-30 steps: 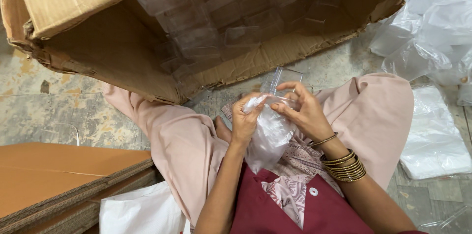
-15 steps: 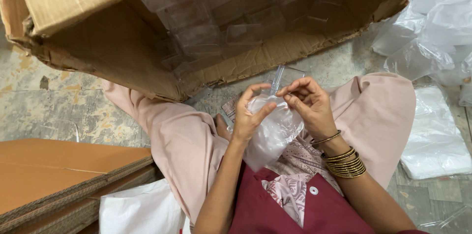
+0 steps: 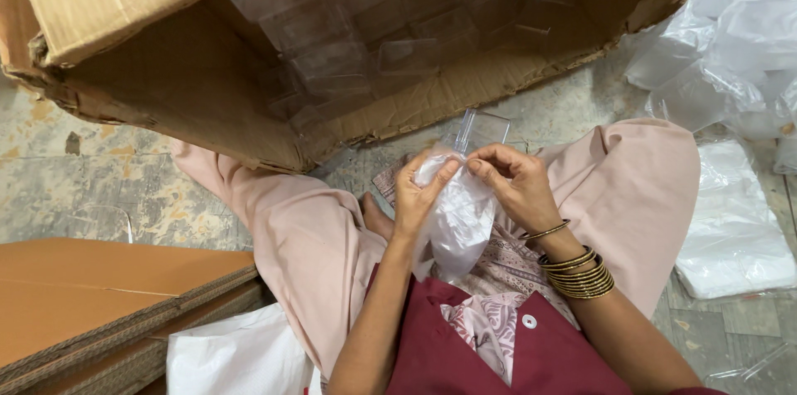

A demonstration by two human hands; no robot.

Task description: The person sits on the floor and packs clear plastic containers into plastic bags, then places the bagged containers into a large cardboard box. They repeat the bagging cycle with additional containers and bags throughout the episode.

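One cam only, head-worn; looks steeply down over the person's own chest and lap; no 2nd view, so nothing shared. Close range: left hand (image 3: 418, 196) and right hand (image 3: 510, 183) sit just right of frame centre, arms entering from the bottom edge. Beyond the hands, top of frame, the open cardboard box (image 3: 166, 88); left of the hands the stone floor (image 3: 100, 187); right of them, plastic sheets (image 3: 730, 229) at the frame edge.

A large brown cardboard box (image 3: 274, 46), tipped open and stacked with clear plastic cases (image 3: 374, 21), is seen at the top, flattened brown cardboard sheets (image 3: 100, 304) lie lower left, and thin white plastic bags (image 3: 730, 229) are piled at right.
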